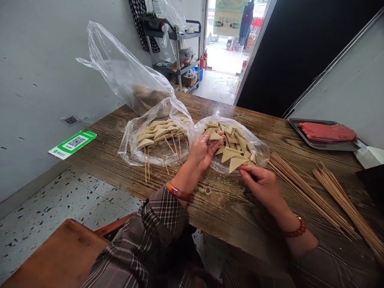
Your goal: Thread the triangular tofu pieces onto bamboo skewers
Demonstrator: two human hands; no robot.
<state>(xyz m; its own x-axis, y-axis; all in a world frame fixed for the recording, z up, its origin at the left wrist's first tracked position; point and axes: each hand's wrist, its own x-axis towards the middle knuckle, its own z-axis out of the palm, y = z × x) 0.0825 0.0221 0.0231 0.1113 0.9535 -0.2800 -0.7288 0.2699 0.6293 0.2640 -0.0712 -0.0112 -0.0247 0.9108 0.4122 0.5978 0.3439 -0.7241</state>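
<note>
My left hand (202, 151) pinches a pale tan triangular piece (215, 136) at the edge of the right plastic bag (261, 149), which holds many such triangles. My right hand (260, 182) is closed, thumb against fingers, at the tip of another triangle (237, 162) at the bag's near side; whether a stick lies between the fingers is too small to tell. To the left, an open plastic bag (129, 154) holds skewered triangles (162, 130), their thin wooden sticks (146, 166) pointing toward me.
Two bundles of bare skewers (312, 192) lie at the right. Behind them sits a tray (327, 146) of pink meat (328, 132). A tall plastic bag (120, 72) stands at the back left, near a green-and-white QR card (73, 145). A stool (57, 256) is at the lower left.
</note>
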